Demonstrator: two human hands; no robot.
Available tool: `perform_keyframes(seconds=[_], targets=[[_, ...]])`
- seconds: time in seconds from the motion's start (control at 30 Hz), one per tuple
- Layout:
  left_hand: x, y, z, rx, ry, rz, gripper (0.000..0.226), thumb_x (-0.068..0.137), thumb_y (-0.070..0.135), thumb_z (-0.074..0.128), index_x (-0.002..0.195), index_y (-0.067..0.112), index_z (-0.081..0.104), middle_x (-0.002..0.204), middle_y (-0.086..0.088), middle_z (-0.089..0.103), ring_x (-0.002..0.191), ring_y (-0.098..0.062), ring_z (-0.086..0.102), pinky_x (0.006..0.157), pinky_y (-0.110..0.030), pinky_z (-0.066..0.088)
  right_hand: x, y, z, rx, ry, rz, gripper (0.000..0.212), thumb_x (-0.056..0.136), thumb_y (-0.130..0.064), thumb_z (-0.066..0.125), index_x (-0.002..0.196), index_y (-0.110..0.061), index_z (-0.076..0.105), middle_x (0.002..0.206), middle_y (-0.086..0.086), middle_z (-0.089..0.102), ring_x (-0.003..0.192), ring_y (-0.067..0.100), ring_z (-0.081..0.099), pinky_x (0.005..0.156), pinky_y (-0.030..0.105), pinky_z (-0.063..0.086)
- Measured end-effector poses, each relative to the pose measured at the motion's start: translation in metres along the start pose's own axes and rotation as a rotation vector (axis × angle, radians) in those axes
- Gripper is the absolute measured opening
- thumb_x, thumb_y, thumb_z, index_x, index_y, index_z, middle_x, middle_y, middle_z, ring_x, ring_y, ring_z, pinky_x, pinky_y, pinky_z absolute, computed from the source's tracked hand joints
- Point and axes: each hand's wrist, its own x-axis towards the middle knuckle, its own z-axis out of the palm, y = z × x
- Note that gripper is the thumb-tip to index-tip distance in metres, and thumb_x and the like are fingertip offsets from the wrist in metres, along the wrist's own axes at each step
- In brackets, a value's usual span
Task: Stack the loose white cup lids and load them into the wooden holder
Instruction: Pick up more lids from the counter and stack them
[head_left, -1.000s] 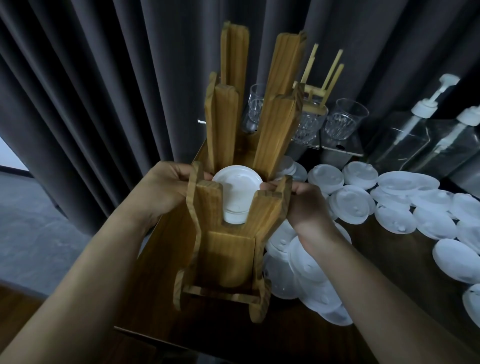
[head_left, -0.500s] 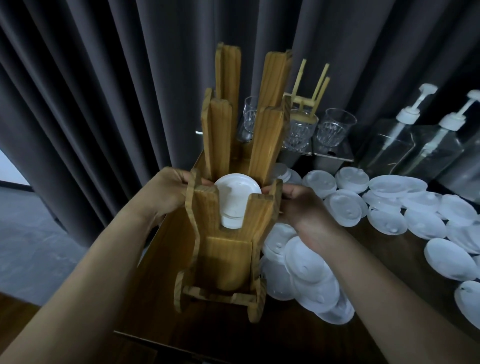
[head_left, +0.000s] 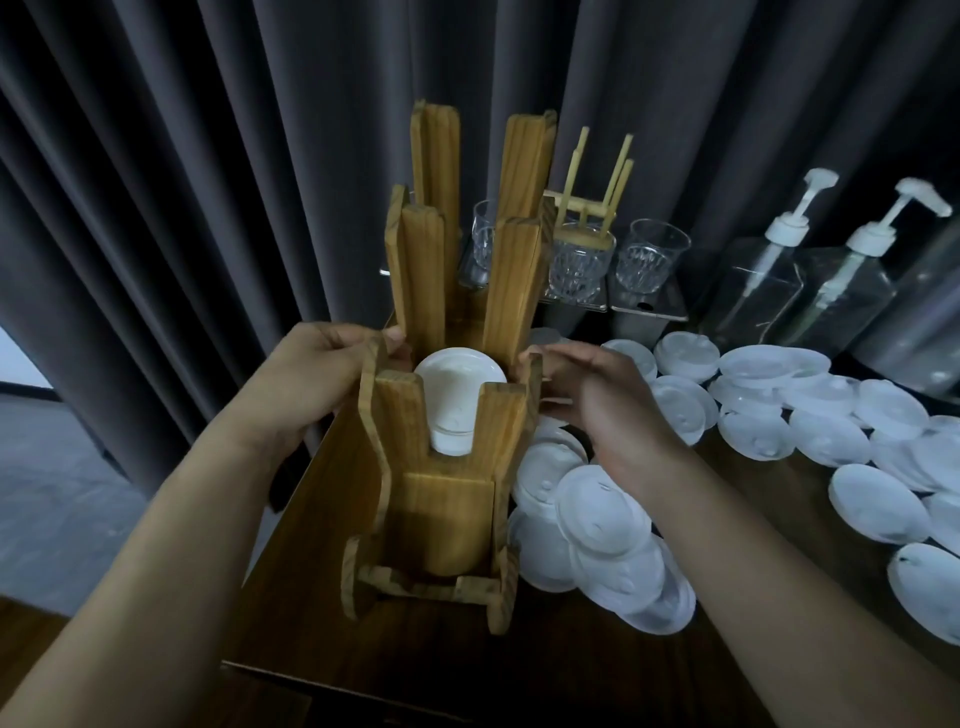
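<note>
The wooden holder (head_left: 447, 499) stands upright at the left end of the table, its tall slats reaching up toward the curtain. A stack of white lids (head_left: 457, 395) sits in its front slot. My left hand (head_left: 317, 374) grips the holder's left side near the top of that slot. Just off the holder's right side is my right hand (head_left: 587, 400), fingers spread and holding nothing. A heap of loose white lids (head_left: 597, 525) lies beside the holder's base, and more loose lids (head_left: 831, 415) spread across the table to the right.
Behind the holder stand clear glasses (head_left: 649, 254) on metal boxes (head_left: 649, 312), one with a small wooden rack (head_left: 592, 202) on it. Two pump bottles (head_left: 769, 275) stand at the back right. A dark curtain (head_left: 208, 156) hangs behind. The table's left edge (head_left: 291, 499) drops to grey floor.
My right hand has let go of the holder's right side and opened. The holder has been set lower and further from me. My left hand still holds it.
</note>
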Motion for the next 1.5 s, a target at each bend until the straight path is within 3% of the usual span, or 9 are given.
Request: perform_keyframes(seconds=[0.13, 0.27, 0.4, 0.53, 0.63, 0.77, 1.13, 1.3, 1.5], targets=[[-0.012, 0.026, -0.002, 0.008, 0.064, 0.124, 0.032, 0.102, 0.033, 0.062, 0.097, 0.008, 0.080, 0.088, -0.013, 0.080, 0.081, -0.022, 0.077, 0.084, -0.035, 0.060, -0.008, -0.023, -0.003, 0.017, 0.003, -0.106, 0.017, 0.101, -0.018, 0.067, 0.108, -0.006, 0.077, 0.101, 0.015, 0.078, 0.085, 0.019, 0.071, 0.074, 0.024, 0.059], [-0.026, 0.055, 0.007, 0.183, 0.189, 0.288, 0.025, 0.101, 0.035, 0.065, 0.092, 0.019, 0.081, 0.085, 0.000, 0.080, 0.084, -0.013, 0.076, 0.077, -0.027, 0.058, -0.017, -0.043, -0.008, 0.032, -0.018, -0.202, 0.015, 0.100, -0.019, 0.067, 0.108, -0.011, 0.077, 0.097, 0.009, 0.080, 0.081, 0.015, 0.072, 0.076, 0.025, 0.059], [-0.038, 0.078, 0.025, 0.255, 0.205, 0.374, 0.022, 0.098, 0.043, 0.067, 0.088, 0.029, 0.081, 0.086, -0.006, 0.078, 0.088, -0.025, 0.074, 0.085, -0.043, 0.061, -0.027, -0.059, -0.019, 0.062, -0.038, -0.278, 0.015, 0.100, -0.019, 0.068, 0.110, -0.012, 0.076, 0.094, 0.006, 0.080, 0.080, 0.013, 0.072, 0.078, 0.026, 0.060], [-0.048, 0.094, 0.053, 0.232, 0.167, 0.428, 0.015, 0.097, 0.040, 0.068, 0.093, 0.031, 0.081, 0.086, 0.008, 0.078, 0.087, -0.008, 0.074, 0.076, -0.019, 0.059, -0.037, -0.064, -0.039, 0.015, -0.021, -0.381, 0.015, 0.100, -0.018, 0.068, 0.110, -0.011, 0.076, 0.092, 0.006, 0.079, 0.078, 0.013, 0.073, 0.074, 0.024, 0.059], [-0.055, 0.100, 0.079, 0.255, 0.134, 0.444, 0.015, 0.097, 0.040, 0.069, 0.096, 0.031, 0.080, 0.084, 0.005, 0.078, 0.082, -0.013, 0.073, 0.067, -0.021, 0.056, -0.046, -0.061, -0.060, -0.026, -0.015, -0.431, 0.014, 0.099, -0.016, 0.068, 0.110, -0.012, 0.076, 0.091, 0.004, 0.079, 0.077, 0.012, 0.073, 0.071, 0.019, 0.057], [-0.069, 0.103, 0.115, 0.272, 0.125, 0.458, 0.012, 0.096, 0.039, 0.069, 0.098, 0.035, 0.080, 0.083, 0.020, 0.077, 0.084, 0.001, 0.071, 0.068, -0.011, 0.052, -0.057, -0.048, -0.093, -0.067, -0.025, -0.425, 0.011, 0.099, -0.015, 0.068, 0.106, -0.019, 0.076, 0.089, 0.001, 0.079, 0.075, 0.010, 0.073, 0.068, 0.019, 0.057], [-0.100, 0.040, 0.219, 0.216, 0.208, 0.305, 0.013, 0.096, 0.025, 0.072, 0.106, 0.025, 0.080, 0.106, 0.017, 0.075, 0.098, 0.003, 0.070, 0.083, -0.014, 0.056, -0.061, 0.033, -0.170, -0.293, -0.191, -0.195, 0.020, 0.095, -0.023, 0.075, 0.115, -0.027, 0.073, 0.098, -0.011, 0.076, 0.079, 0.009, 0.075, 0.075, 0.022, 0.058], [-0.103, -0.002, 0.249, 0.373, 0.300, 0.207, 0.016, 0.096, 0.025, 0.073, 0.111, 0.024, 0.079, 0.110, 0.016, 0.071, 0.103, -0.001, 0.068, 0.086, -0.020, 0.058, -0.054, 0.065, -0.185, -0.405, -0.311, -0.133, 0.026, 0.091, -0.026, 0.078, 0.116, -0.029, 0.073, 0.102, -0.012, 0.075, 0.082, 0.009, 0.074, 0.080, 0.032, 0.061], [-0.102, -0.030, 0.256, 0.576, 0.359, 0.138, 0.021, 0.096, 0.027, 0.074, 0.115, 0.021, 0.079, 0.140, 0.000, 0.061, 0.126, -0.018, 0.058, 0.091, -0.024, 0.048, -0.041, 0.087, -0.180, -0.442, -0.381, -0.071, 0.023, 0.090, -0.033, 0.079, 0.112, -0.035, 0.072, 0.104, -0.013, 0.073, 0.094, 0.008, 0.072, 0.090, 0.038, 0.061]])
